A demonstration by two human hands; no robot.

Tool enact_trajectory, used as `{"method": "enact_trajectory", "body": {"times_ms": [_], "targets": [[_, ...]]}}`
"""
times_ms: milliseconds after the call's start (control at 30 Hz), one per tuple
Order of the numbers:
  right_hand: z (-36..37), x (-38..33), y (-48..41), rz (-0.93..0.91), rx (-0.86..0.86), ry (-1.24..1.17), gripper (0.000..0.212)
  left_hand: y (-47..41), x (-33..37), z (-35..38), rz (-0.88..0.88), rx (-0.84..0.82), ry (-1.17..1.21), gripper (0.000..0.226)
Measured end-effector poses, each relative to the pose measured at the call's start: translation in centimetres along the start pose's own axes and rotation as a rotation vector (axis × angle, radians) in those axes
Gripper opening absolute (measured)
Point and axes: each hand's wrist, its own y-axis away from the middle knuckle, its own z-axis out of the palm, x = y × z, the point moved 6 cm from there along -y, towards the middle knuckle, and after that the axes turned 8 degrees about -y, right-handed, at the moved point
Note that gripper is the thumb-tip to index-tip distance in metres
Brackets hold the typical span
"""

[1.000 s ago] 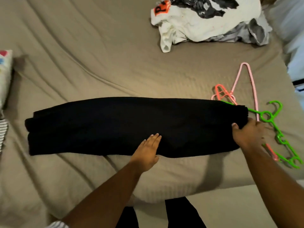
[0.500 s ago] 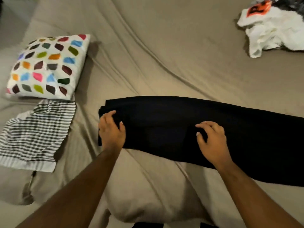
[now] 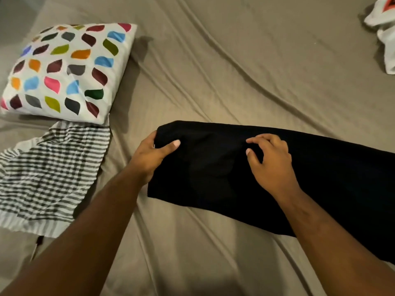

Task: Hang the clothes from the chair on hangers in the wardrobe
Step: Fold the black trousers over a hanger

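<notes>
Pillow (image 3: 64, 69) with coloured leaf shapes lies far left on the bed sheet (image 3: 213, 71), with a striped cloth (image 3: 49, 174) touching its near edge. Left hand (image 3: 149, 159) pinches the end of the black garment (image 3: 213, 184), which is spread across the sheet, thumb on top. Right hand (image 3: 271, 165) rests curled fingertips on the garment; I cannot tell whether it pinches the fabric. White clothes (image 3: 384, 28) sit top right.

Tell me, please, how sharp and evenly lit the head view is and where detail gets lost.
Head view: dim, warm light, no glare; the black garment is nearly featureless, so the right hand's grip on it is unclear; the patterned pillow looks slightly soft and casts a soft shadow on the bed sheet.
</notes>
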Motion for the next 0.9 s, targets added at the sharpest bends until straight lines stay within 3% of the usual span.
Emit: {"method": "enact_trajectory", "body": {"times_ms": [100, 200, 300, 367, 467, 567, 700, 800, 900], "targets": [[1.3, -2.9, -1.7, -0.118, 0.028, -0.059, 0.026, 0.3, -0.3, 0.5, -0.044, -0.075, 0.221, 0.029], [4.0, -6.2, -4.6, -0.214, -0.074, -0.009, 0.032, 0.3, -1.2, -0.1, 0.014, 0.006, 0.041, 0.027], [7.4, -7.5, -7.6, -0.168, -0.325, 0.130, 0.057, 0.4, -0.8, -0.6, 0.224, 0.030, -0.188, 0.027], [8.6, -7.9, -8.7, -0.123, -0.517, 0.002, 0.079, 0.8, 0.4, -0.6, 0.415, -0.014, -0.313, 0.028], [8.5, -8.7, -8.3, -0.131, -0.776, -0.256, 0.091, 1.6, 0.9, -0.2, 0.545, -0.042, -0.445, 0.027], [8.9, -9.7, -7.0, -0.115, -0.978, -0.144, 0.094, 2.4, -0.3, -0.2, 0.514, 0.057, -0.446, 0.046], [10.1, -10.3, -7.3, -0.066, -0.934, 0.079, 0.047, 2.4, -4.1, -1.7, 0.128, 0.186, -0.354, 0.088], [9.2, -10.8, -7.9, -0.056, -0.930, 0.060, 0.042, 3.1, -5.4, -2.3, -0.013, 0.059, -0.392, 0.072], [7.1, -12.1, -7.8, -0.004, -1.037, -0.132, 0.045, 5.0, -4.5, -2.2, 0.028, -0.066, -0.192, 0.045]]}}
